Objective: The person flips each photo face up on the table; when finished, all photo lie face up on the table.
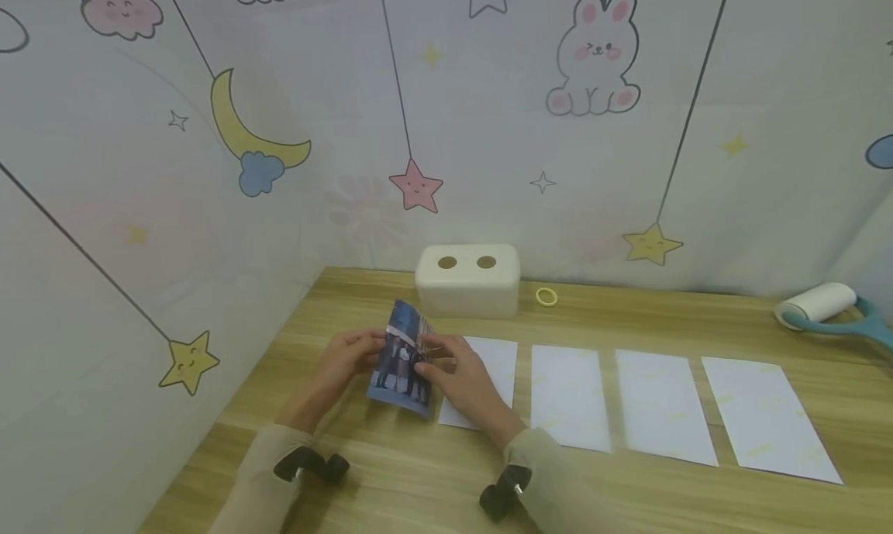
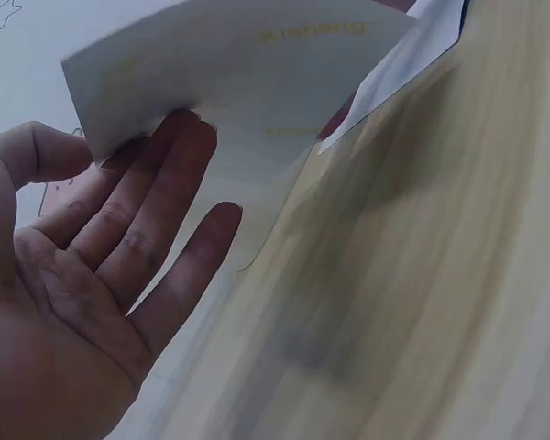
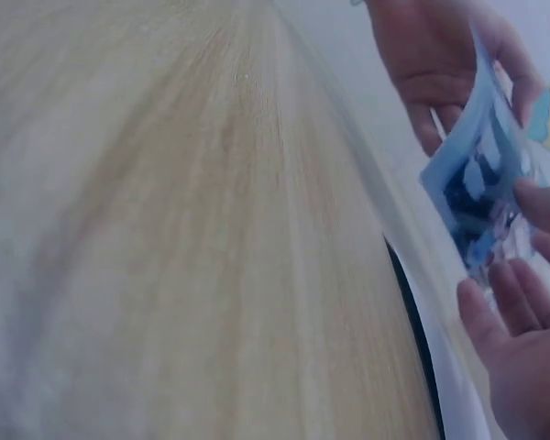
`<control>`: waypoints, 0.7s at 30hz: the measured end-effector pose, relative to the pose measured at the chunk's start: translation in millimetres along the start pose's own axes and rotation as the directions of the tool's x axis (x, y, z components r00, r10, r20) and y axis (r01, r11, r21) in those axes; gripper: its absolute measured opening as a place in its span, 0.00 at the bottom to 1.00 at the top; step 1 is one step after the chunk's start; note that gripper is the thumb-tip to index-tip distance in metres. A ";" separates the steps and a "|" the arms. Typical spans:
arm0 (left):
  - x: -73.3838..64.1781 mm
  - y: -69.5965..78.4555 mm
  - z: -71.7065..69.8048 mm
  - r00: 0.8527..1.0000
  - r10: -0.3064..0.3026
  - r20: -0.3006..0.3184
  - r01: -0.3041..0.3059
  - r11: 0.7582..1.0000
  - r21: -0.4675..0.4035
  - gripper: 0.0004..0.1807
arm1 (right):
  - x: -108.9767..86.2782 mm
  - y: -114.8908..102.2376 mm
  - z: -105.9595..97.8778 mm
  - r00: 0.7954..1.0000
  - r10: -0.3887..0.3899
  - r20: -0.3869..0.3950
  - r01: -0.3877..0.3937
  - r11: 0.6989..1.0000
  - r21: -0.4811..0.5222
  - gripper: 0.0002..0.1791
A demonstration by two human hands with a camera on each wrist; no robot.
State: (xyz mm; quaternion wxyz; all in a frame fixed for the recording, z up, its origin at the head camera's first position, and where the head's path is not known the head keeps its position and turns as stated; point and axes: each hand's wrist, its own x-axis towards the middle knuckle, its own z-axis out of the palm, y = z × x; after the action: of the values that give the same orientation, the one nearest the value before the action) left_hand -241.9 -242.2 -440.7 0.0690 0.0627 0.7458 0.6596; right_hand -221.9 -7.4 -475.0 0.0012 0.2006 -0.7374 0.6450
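Observation:
A glossy photo print showing a group of people is held up between both hands, tilted and slightly bowed above the wooden table. My left hand pinches its left edge, with the thumb at the edge and the fingers behind. Pale lettering marks the white back of the photo in the left wrist view. At the opposite edge, my right hand grips the print with its thumb on the picture side. Partly covered by the right hand and forearm, a white sheet lies just right of the print.
Several more white sheets lie in a row to the right. Behind stands a white box with two holes, beside a small yellow ring. A white roll with a blue handle lies at far right. Printed curtains border the table.

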 end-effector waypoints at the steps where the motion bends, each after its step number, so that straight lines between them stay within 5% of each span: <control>1: -0.3 1.3 -1.8 1.000 0.006 -0.005 -0.006 1.000 0.008 0.21 | -0.1 0.3 0.2 1.000 -0.004 -0.017 0.004 1.000 0.001 0.24; 9: -3.1 7.0 -16.6 0.999 0.037 -0.018 -0.037 0.999 -0.002 0.21 | -0.3 1.6 2.1 0.996 -0.010 -0.094 0.010 1.000 -0.004 0.23; 21: 0.7 2.2 -30.8 1.000 0.000 -0.014 0.000 0.999 0.045 0.21 | 0.3 2.4 1.0 0.995 0.049 -0.089 -0.048 0.999 0.018 0.25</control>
State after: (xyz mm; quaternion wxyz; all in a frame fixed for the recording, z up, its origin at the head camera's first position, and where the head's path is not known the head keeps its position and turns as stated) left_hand -248.4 -271.8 -434.8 0.0622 0.0596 0.7610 0.6430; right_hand -222.6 -8.3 -477.4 0.0171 0.1536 -0.7360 0.6591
